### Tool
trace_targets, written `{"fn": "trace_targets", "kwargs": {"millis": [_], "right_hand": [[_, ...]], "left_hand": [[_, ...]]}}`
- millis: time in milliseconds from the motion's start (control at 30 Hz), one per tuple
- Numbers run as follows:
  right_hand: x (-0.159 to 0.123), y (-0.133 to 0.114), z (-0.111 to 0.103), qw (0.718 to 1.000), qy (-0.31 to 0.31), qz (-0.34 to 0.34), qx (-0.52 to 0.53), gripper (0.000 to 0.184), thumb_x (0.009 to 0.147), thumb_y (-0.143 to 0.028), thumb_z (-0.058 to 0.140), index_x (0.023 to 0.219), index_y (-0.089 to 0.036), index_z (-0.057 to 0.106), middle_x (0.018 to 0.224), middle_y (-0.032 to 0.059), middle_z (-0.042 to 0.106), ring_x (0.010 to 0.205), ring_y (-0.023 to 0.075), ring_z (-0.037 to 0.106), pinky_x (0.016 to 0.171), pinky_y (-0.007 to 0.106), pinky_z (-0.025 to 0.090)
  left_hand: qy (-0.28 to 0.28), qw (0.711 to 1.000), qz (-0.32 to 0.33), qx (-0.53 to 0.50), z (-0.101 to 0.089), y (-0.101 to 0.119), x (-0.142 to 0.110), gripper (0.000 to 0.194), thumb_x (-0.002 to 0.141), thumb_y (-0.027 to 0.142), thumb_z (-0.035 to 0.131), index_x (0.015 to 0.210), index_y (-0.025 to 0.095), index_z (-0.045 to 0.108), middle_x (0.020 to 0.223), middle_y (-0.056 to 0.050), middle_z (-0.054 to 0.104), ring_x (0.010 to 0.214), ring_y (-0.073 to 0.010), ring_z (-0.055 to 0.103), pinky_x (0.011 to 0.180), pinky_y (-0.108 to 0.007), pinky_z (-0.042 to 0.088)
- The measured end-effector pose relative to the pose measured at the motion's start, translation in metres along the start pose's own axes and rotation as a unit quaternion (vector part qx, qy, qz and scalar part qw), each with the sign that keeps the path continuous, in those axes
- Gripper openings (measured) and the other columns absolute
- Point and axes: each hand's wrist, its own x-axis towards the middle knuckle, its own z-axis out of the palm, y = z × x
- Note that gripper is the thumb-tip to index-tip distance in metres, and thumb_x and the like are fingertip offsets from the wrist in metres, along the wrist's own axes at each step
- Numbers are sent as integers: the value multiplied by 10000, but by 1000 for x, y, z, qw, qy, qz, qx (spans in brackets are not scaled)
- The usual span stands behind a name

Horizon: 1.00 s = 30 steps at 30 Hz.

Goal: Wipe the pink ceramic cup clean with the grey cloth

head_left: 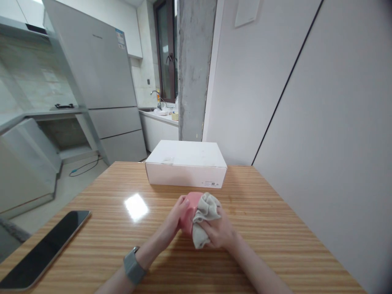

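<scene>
A pink, smooth, rounded object (189, 210), perhaps a bowl or cup, is held up over the middle of the table. My left hand (176, 214) grips it from the left side, thumb on top. My right hand (221, 228) is closed on a crumpled grey-white cloth (207, 208), which presses against the object's right side. The cloth covers much of that side, so the object's full shape is hidden. A grey watch band (134, 266) wraps my left wrist.
A closed white cardboard box (185, 173) lies at the back of the striped wooden table (263, 228). At the left edge rests a black phone (45, 250). Beyond the table stand a grey fridge (94, 65), a sink counter with a faucet (157, 98) and a pale wall panel (330, 122).
</scene>
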Motion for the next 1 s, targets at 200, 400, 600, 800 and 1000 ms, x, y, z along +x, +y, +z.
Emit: {"fn": "trace_targets", "kwargs": {"millis": [200, 400, 600, 800, 1000], "right_hand": [[6, -4, 1, 1000, -9, -19, 19, 427, 832, -368, 485, 1200, -169, 571, 943, 110, 700, 941, 281, 627, 884, 442, 464], [1, 10, 0, 905, 133, 285, 287, 501, 769, -486, 583, 1173, -192, 621, 1149, 104, 656, 1107, 303, 574, 969, 454, 424], [18, 15, -1, 521, 312, 602, 518, 332, 787, -439, 565, 1010, -214, 666, 923, 45, 730, 863, 253, 685, 768, 396, 541], [26, 1, -17, 371, 135, 570, 720, 222, 707, -307, 668, 854, -143, 695, 782, 61, 738, 799, 237, 690, 745, 335, 525], [33, -10, -6, 395, 104, 579, 705, 358, 752, -475, 647, 907, -158, 701, 859, 64, 740, 918, 261, 673, 853, 378, 493]], "left_hand": [[-1, 999, -46, 19, 2, 10, -1, 465, 816, 447, 598, 1159, 134, 619, 1188, -96, 649, 1163, -277, 545, 1029, -374, 370], [59, 988, -36, -135, -7, 22, 7, 426, 871, 419, 497, 1134, 109, 626, 1126, -109, 678, 1095, -254, 597, 969, -353, 442], [54, 970, -116, -205, -19, 27, 4, 485, 858, 476, 470, 1183, 129, 564, 1036, -135, 695, 917, -292, 661, 741, -430, 543], [-25, 967, -167, -189, -15, 20, 2, 557, 840, 579, 455, 1195, 161, 551, 999, -114, 700, 782, -261, 674, 591, -397, 564], [-64, 957, -253, -124, -18, 11, 3, 786, 770, 730, 392, 1210, 98, 545, 946, -182, 702, 707, -300, 684, 520, -372, 542]]}}
